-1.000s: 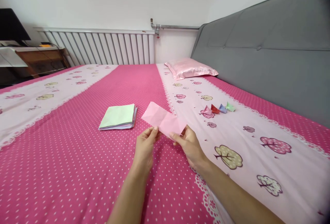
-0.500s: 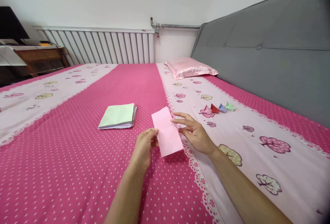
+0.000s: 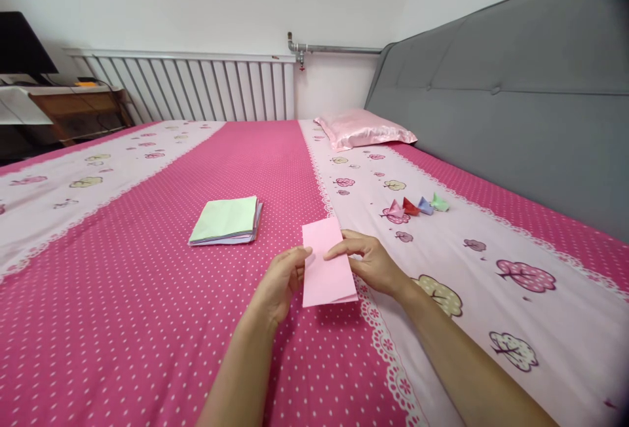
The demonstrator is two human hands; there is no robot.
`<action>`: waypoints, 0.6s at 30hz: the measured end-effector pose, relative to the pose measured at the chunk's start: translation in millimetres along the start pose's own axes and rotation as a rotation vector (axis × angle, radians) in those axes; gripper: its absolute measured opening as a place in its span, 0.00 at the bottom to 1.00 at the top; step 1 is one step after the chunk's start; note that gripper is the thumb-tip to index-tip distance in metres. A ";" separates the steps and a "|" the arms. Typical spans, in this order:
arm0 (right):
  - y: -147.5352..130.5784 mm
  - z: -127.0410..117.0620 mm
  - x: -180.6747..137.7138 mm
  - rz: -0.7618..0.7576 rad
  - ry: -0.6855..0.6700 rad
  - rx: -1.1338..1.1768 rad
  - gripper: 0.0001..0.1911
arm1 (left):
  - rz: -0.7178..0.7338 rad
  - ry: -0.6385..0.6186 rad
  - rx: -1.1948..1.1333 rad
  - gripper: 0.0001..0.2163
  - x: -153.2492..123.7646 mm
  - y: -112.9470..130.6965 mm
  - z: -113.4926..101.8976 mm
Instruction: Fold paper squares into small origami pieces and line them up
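A pink sheet of paper (image 3: 327, 279), folded in half into a tall rectangle, is held just above the bed between both hands. My left hand (image 3: 282, 279) pinches its left edge, thumb on the front and fingers behind. On the right edge, my right hand (image 3: 371, 260) grips the paper with a finger laid across the front; its other fingers are partly hidden behind. The two layers part slightly at the lower right corner. To the left lies a stack of coloured paper (image 3: 226, 219) with a light green sheet on top.
Several small folded paper pieces, among them a red one (image 3: 411, 207) and a green one (image 3: 439, 202), sit in a row on the right. A pink pillow (image 3: 366, 129) rests near the grey headboard (image 3: 501, 60). Behind the polka-dot bedspread (image 3: 147, 322) stands a white radiator (image 3: 196, 86).
The pink paper has turned more upright and shifted a little right and down. My right hand, with fingers loosely spread before, has closed on the paper's right edge.
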State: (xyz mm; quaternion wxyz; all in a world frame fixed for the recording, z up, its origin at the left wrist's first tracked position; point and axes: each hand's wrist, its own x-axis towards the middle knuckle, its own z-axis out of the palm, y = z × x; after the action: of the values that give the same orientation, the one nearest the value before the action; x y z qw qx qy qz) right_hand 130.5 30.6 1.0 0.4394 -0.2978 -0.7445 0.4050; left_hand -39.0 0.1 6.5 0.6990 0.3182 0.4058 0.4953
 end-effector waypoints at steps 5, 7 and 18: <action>-6.1 4.9 -0.5 0.019 -0.067 0.084 0.09 | -0.071 0.009 -0.073 0.10 -3.8 1.9 7.8; -6.7 6.6 -0.6 0.021 -0.059 0.098 0.10 | -0.067 0.046 -0.115 0.10 -3.3 2.2 9.4; -0.3 8.8 1.2 -0.042 0.069 0.129 0.10 | -0.036 -0.065 -0.201 0.12 -3.7 3.5 10.8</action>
State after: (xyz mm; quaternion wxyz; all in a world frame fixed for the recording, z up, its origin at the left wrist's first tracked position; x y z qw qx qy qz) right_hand 122.0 28.5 -0.8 0.4914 -0.2671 -0.7072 0.4325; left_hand -31.6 -2.8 15.5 0.7492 0.2549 0.3366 0.5102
